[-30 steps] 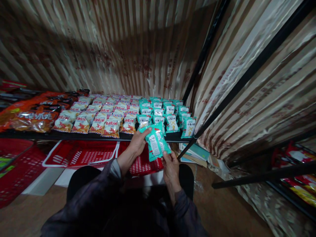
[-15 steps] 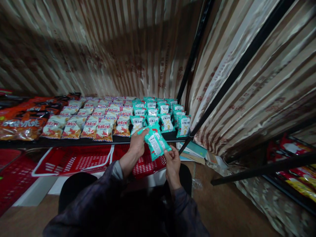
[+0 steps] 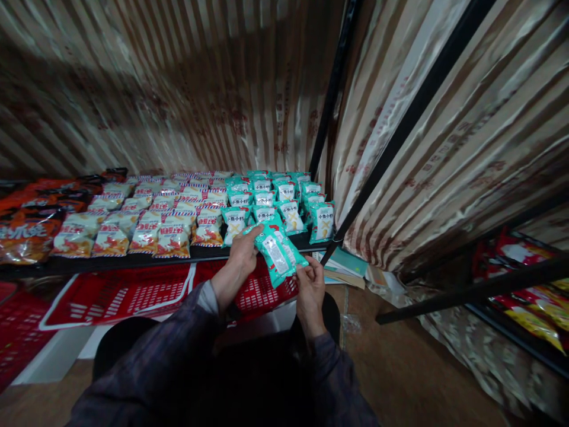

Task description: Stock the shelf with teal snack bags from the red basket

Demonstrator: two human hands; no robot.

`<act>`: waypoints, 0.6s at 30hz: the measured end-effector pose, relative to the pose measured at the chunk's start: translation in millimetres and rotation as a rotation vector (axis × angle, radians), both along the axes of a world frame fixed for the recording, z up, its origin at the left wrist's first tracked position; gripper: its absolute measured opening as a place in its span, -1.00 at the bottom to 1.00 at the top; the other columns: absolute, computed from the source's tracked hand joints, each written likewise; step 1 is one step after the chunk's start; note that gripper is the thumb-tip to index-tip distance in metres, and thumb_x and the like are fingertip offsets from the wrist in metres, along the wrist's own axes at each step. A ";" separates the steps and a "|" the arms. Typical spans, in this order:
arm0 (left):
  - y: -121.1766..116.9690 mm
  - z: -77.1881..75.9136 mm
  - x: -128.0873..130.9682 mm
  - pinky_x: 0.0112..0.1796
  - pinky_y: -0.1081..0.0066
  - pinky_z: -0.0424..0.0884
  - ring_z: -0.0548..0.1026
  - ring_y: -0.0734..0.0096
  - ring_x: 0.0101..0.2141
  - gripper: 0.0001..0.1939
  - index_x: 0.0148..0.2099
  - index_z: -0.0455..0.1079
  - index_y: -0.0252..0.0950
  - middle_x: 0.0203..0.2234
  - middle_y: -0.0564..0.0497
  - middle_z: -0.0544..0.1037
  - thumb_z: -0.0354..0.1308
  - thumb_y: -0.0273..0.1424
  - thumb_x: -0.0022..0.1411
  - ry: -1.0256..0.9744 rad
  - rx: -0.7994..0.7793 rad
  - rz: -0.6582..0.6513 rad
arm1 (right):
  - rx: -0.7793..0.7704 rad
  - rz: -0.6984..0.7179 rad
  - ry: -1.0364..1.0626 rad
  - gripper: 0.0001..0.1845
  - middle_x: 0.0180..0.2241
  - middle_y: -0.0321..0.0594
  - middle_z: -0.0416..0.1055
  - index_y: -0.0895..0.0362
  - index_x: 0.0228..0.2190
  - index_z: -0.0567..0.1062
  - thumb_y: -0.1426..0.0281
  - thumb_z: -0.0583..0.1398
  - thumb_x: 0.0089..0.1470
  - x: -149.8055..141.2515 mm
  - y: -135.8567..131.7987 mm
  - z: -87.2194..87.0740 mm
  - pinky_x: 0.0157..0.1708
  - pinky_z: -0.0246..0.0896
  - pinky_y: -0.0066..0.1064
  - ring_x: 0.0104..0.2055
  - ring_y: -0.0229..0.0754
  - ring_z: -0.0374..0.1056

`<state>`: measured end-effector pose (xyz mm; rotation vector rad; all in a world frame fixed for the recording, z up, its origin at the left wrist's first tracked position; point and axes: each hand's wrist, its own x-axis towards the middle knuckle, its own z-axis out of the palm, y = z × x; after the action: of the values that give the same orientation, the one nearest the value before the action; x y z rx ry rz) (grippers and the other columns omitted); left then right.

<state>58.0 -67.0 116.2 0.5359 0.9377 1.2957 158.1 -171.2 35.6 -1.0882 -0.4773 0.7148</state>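
Between my hands is a teal snack bag [image 3: 279,254], tilted, its printed back panel facing up. My left hand [image 3: 241,256] grips its upper left corner with the thumb on top. At the lower right corner, my right hand [image 3: 310,290] pinches the edge. Just beyond the held bag, rows of matching teal snack bags [image 3: 291,216] stand on a black shelf [image 3: 208,254]. To their left sit rows of white snack bags [image 3: 173,233] with blue-striped edges. The held bag covers part of the front teal row.
Orange snack bags [image 3: 33,228] fill the shelf's left end. Red baskets [image 3: 128,290] lie under the shelf. Black poles [image 3: 395,139] rise at the right, before a striped curtain [image 3: 213,77]. Red and yellow packets [image 3: 528,296] lie on another shelf at far right.
The view has shifted slightly, so the shelf goods appear further left. Both hands keep hold of the teal bag in nearly the same pose.
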 end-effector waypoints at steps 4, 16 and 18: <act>3.5 -0.1 -2.1 -0.28 0.40 0.47 0.55 0.37 -0.41 -0.76 -0.37 0.47 -0.34 -0.45 0.00 0.61 0.39 -0.49 -0.18 -0.043 0.040 -0.079 | -0.008 0.002 0.016 -0.64 -0.53 -0.48 0.33 0.07 -0.23 0.35 0.22 0.28 -0.06 3.4 -1.9 0.3 -0.48 0.19 -0.51 -0.55 -0.38 0.27; 3.7 -3.7 -0.4 -0.16 0.31 0.50 0.58 0.28 -0.32 -0.72 -0.35 0.46 -0.32 -0.43 0.01 0.61 0.40 -0.49 -0.19 -0.037 0.032 -0.081 | -0.025 0.014 -0.110 -0.71 -0.47 -0.38 0.38 0.10 -0.25 0.35 0.23 0.22 0.01 2.8 -4.2 -11.9 -0.46 0.22 -0.50 -0.47 -0.31 0.34; 2.0 -0.5 2.8 -0.19 0.33 0.49 0.57 0.31 -0.36 -0.70 -0.36 0.46 -0.33 -0.45 0.02 0.61 0.42 -0.49 -0.23 -0.013 0.037 -0.039 | -0.084 -0.030 -0.266 -0.70 -0.37 -0.27 0.44 0.11 -0.19 0.38 0.24 0.19 0.04 6.7 -2.3 -14.2 -0.40 0.29 -0.45 -0.37 -0.25 0.39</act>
<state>60.8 -65.0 115.8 0.5715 0.8899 1.2817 164.8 -173.6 21.4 -1.2746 -0.6609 0.5697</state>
